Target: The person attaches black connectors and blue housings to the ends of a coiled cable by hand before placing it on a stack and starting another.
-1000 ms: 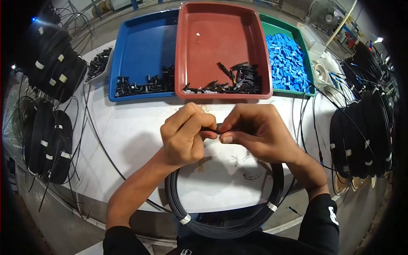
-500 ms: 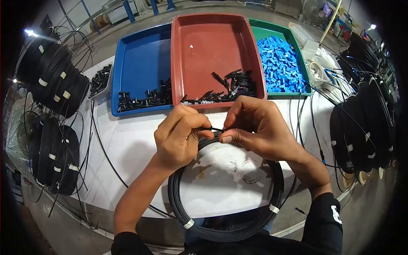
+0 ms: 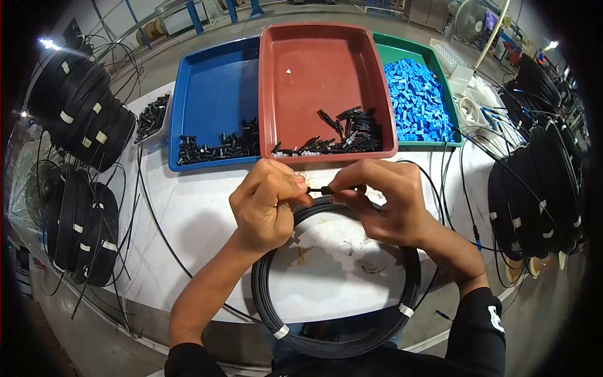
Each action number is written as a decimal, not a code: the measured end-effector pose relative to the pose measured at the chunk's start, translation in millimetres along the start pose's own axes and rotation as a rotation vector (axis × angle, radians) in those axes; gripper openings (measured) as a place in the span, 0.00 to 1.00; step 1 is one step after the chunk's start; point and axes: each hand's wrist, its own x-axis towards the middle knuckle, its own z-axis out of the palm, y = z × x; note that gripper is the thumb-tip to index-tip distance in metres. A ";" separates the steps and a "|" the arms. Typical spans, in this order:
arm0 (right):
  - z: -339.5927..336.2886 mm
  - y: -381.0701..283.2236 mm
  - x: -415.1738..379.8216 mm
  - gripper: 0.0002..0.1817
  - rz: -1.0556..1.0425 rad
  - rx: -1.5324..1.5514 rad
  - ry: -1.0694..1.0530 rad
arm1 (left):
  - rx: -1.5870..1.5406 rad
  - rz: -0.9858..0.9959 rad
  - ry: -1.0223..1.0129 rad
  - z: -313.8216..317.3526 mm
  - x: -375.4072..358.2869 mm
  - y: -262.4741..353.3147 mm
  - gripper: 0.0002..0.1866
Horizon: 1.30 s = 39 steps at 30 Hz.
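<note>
My left hand is closed in a pinch on a thin black cable. Facing it, my right hand pinches a small black connector part on that cable, its far end hidden by my fingers. Below both hands lies a coil of black cable, bound with white tape and overhanging the table's front edge. Just beyond my hands is a red tray with black connector parts and a few small white pieces along its near side.
A blue tray with short black parts stands left, and a green tray of blue clips right. Stacked cable coils flank the left side, more coils the right. Loose cables cross the white table.
My right hand has shifted slightly right, and its thumb has drawn in. More of the black connector part shows between my hands. My left hand stays nearly in place.
</note>
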 end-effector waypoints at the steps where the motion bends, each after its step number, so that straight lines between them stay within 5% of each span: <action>1: 0.4 -0.9 0.1 0.10 0.000 -0.001 -0.001 | 0.000 0.000 0.001 0.4 0.2 -0.4 0.13; 10: 8.4 3.5 -7.1 0.14 -0.329 -0.220 0.059 | -0.099 -0.027 -0.020 13.3 -7.6 6.6 0.11; 12: 5.4 3.5 -7.3 0.14 -0.353 -0.283 0.033 | -0.160 -0.223 -0.032 16.5 -11.9 8.3 0.18; 15: -0.1 9.6 -2.7 0.13 -0.310 -0.276 0.040 | -0.283 -0.135 -0.103 14.6 0.0 -1.6 0.29; 16: -2.6 15.1 -2.9 0.13 -0.253 -0.263 0.047 | -0.360 -0.269 -0.177 8.4 7.0 4.9 0.34; 20: -10.5 22.5 4.5 0.13 -0.239 -0.287 0.094 | 0.376 -0.036 -0.474 -21.0 42.8 7.5 0.22; 21: -11.7 23.5 5.6 0.13 -0.276 -0.301 0.068 | 0.375 -0.035 -0.474 -23.7 46.5 11.1 0.22; 23: -13.7 24.8 6.2 0.13 -0.309 -0.311 0.036 | 0.185 -0.369 -0.676 -28.7 49.4 16.1 0.18; 25: -15.2 26.0 7.9 0.13 -0.387 -0.317 -0.065 | 0.169 -0.307 -0.735 -28.9 50.4 12.2 0.16; 27: -10.5 32.1 6.9 0.13 -0.452 -0.294 -0.043 | -0.109 -0.533 -0.863 -30.1 49.7 8.8 0.16; 29: -12.0 32.1 7.5 0.13 -0.485 -0.269 -0.088 | -0.131 -0.425 -0.876 -25.2 48.9 8.2 0.14; 35: -24.2 10.0 11.5 0.11 -0.179 -0.205 -0.206 | 0.032 -0.313 -0.808 -15.2 43.2 16.5 0.12; 37: -27.5 1.5 14.0 0.10 0.219 0.031 -0.359 | 0.137 -0.211 -0.817 -11.5 35.0 16.9 0.12; 39: -31.4 0.6 16.3 0.09 0.331 0.059 -0.427 | 0.241 -0.104 -0.825 -9.5 33.8 16.3 0.12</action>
